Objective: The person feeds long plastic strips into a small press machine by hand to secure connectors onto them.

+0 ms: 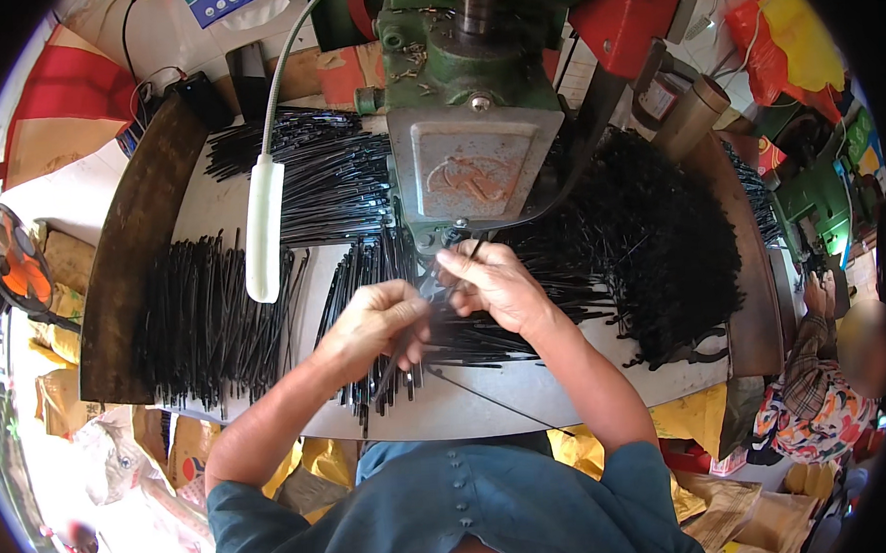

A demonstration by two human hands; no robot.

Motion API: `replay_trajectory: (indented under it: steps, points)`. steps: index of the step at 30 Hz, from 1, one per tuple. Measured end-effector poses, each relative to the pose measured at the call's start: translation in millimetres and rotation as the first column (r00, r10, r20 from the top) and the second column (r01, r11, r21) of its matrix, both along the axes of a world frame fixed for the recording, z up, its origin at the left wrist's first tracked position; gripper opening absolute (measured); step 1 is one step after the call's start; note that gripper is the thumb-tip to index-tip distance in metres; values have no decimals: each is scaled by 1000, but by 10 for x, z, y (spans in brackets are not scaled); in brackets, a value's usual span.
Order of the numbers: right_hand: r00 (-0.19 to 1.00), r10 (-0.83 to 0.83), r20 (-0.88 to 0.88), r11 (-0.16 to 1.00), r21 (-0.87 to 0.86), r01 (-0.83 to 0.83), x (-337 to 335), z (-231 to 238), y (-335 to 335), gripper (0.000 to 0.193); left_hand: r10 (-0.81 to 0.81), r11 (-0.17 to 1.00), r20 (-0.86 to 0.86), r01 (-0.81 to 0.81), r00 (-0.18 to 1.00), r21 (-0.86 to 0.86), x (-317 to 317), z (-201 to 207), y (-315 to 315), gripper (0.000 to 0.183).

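Observation:
My left hand (377, 323) is closed around a bunch of thin black metal rods (400, 371) that hang down toward the table's near edge. My right hand (491, 282) pinches a single black rod (474, 249) and holds it at the foot of the green press machine (470, 125), just under its grey front plate. One long rod (500, 405) runs from my hands toward the near table edge. Both hands are close together in front of the machine.
Heaps of black rods (205, 319) cover the grey worktable (530, 397) at left and behind; a tangled black pile (652, 246) lies right. A white-handled lamp arm (263, 226) hangs over the left. Another person (820, 397) sits at right. A fan (17, 264) stands far left.

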State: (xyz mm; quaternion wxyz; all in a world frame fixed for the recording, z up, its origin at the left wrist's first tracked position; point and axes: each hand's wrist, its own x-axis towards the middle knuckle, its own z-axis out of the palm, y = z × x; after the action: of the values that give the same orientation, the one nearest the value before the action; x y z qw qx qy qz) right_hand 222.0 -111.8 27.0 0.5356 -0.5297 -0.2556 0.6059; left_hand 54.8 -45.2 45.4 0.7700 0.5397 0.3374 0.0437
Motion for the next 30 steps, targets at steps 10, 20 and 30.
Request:
replay_trajectory:
  steps: [10, 20, 30]
  points:
    - [971, 85, -225, 989, 140, -55, 135, 2, -136, 17, -86, 985, 86, 98, 993, -144, 40, -8, 6, 22]
    - [985, 94, -142, 973, 222, -61, 223, 69, -305, 19, -191, 976, 125, 202, 974, -78, 140, 41, 28, 19]
    - [943, -127, -308, 952, 229, 204, 294, -79, -219, 15, 56, -17, 113, -112, 992, 994, 273, -41, -180, 29]
